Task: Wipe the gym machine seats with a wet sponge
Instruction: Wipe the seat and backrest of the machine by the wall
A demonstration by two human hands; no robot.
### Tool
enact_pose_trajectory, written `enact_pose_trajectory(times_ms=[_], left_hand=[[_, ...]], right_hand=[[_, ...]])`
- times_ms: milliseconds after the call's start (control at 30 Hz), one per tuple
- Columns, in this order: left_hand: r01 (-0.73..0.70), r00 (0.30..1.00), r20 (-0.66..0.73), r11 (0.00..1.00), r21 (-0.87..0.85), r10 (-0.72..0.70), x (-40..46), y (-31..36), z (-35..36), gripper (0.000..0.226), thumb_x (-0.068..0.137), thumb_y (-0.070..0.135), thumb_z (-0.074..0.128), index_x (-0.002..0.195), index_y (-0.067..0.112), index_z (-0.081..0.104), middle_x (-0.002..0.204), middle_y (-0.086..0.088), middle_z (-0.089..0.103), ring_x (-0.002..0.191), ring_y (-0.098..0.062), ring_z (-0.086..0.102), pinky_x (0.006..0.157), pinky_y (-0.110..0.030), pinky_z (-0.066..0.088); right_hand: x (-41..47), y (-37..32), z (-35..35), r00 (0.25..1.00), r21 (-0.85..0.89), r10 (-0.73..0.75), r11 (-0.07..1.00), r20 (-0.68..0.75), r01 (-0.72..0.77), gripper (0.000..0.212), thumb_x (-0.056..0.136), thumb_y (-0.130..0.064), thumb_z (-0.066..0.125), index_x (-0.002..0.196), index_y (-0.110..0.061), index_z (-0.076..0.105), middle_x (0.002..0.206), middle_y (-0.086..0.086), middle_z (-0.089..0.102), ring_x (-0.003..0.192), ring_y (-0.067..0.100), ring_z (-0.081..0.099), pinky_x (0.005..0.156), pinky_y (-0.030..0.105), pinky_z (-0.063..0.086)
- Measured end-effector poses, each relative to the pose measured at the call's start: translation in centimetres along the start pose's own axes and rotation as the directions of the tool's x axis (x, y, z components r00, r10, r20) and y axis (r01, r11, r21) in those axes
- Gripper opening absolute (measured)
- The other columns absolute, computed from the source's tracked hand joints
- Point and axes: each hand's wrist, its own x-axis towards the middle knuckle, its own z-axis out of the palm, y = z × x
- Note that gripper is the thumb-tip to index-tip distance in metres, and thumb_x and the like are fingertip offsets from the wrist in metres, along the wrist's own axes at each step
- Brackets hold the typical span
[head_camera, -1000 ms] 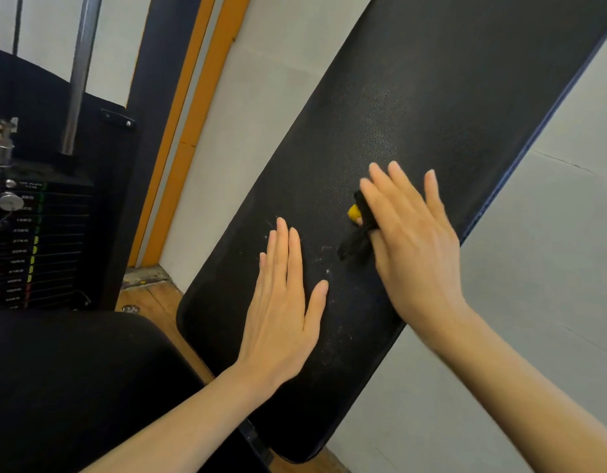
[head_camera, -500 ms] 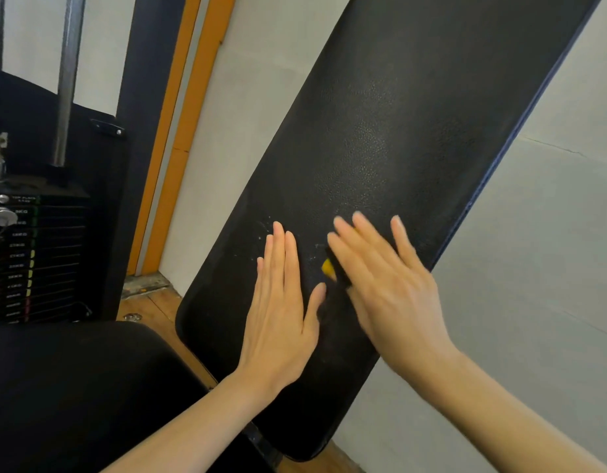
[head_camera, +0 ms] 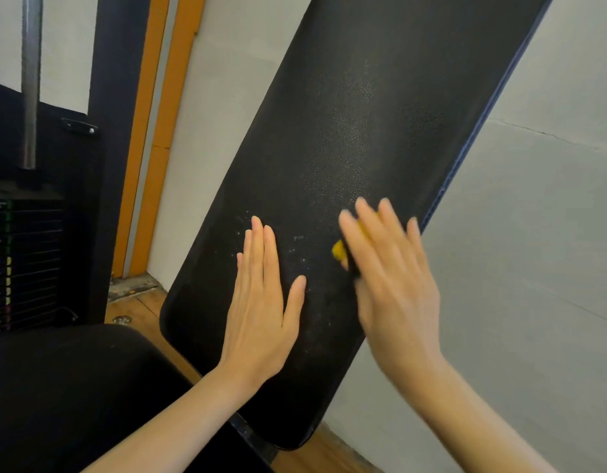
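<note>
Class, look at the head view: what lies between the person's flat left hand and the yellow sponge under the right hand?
In the head view, only bare black textured backrest pad, flecked with small white specks, lies between the left hand and the yellow sponge under the right hand.

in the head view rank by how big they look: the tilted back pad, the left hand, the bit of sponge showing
1. Back pad, by far the largest.
2. Left hand, flat on the pad.
3. Sponge: only a small yellow corner shows beneath the blurred right hand.
</note>
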Motion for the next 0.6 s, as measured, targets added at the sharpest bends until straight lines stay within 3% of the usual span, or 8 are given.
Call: enact_pose_trajectory(times_ms=[133,233,333,433,500,600], left_hand=[[-0.014,1.000,-0.003,1.000,-0.007,0.014,0.0,-0.1,0.0,0.073,0.099,0.061,0.012,0.155,0.023,-0.014,0.162,0.011,-0.025,0.150,-0.004,-0.017,0.119,-0.020,-0.012],[-0.007,1.000,0.002,1.000,0.008,0.007,-0.2,-0.1,0.0,0.072,0.099,0.062,0.011,0.155,0.023,-0.014,0.163,0.011,-0.024,0.150,-0.004,-0.017,0.120,-0.021,-0.011],[-0.002,1.000,0.005,1.000,0.006,0.002,-0.1,-0.2,0.1,0.073,0.097,0.069,0.004,0.154,0.027,-0.016,0.162,0.013,-0.025,0.150,-0.003,-0.017,0.120,-0.022,-0.011],[0.000,1.000,0.011,1.000,0.014,0.000,-0.2,-0.4,0.2,0.074,0.096,0.070,0.003,0.153,0.027,-0.017,0.162,0.013,-0.026,0.150,-0.005,-0.017,0.121,-0.026,-0.009],[-0.003,1.000,0.021,1.000,0.020,0.003,-0.2,-0.5,0.2,0.074,0.095,0.070,0.002,0.153,0.028,-0.018,0.161,0.014,-0.028,0.150,-0.004,-0.018,0.120,-0.026,-0.009],[-0.002,1.000,0.017,1.000,0.021,0.001,-0.1,-0.5,0.2,0.073,0.095,0.070,0.003,0.152,0.029,-0.019,0.160,0.016,-0.029,0.149,-0.003,-0.019,0.120,-0.023,-0.011]], right_hand=[[-2.3,-0.1,0.4,0.984,-0.019,-0.176,0.984,0.034,0.176,0.038,0.099,-0.016,0.048,0.136,-0.012,0.054,0.145,0.010,0.047,0.141,0.029,0.034,0.118,0.049,0.021],[0.9,1.7,0.3,0.997,0.121,-0.040,0.991,-0.065,0.047,0.036,0.099,-0.011,0.048,0.134,-0.008,0.056,0.144,0.011,0.048,0.141,0.030,0.034,0.118,0.051,0.018],[-2.3,1.7,0.9,0.979,0.357,0.169,0.927,-0.117,-0.117,0.038,0.102,-0.014,0.042,0.138,-0.002,0.047,0.149,0.014,0.040,0.145,0.030,0.025,0.117,0.058,0.015],[-4.9,-0.2,2.2,0.899,0.646,0.420,0.722,-0.124,-0.248,0.045,0.103,-0.017,0.041,0.143,0.001,0.034,0.154,0.017,0.030,0.146,0.030,0.022,0.115,0.057,0.023],[-2.7,-0.7,2.7,0.784,0.798,0.608,0.532,-0.127,-0.283,0.049,0.103,-0.024,0.039,0.147,-0.002,0.029,0.156,0.013,0.028,0.146,0.024,0.023,0.117,0.042,0.026],[-1.8,-2.1,3.0,0.624,0.864,0.777,0.368,-0.083,-0.344,0.050,0.102,-0.020,0.041,0.150,-0.007,0.029,0.155,-0.003,0.033,0.143,0.007,0.028,0.116,0.026,0.026]])
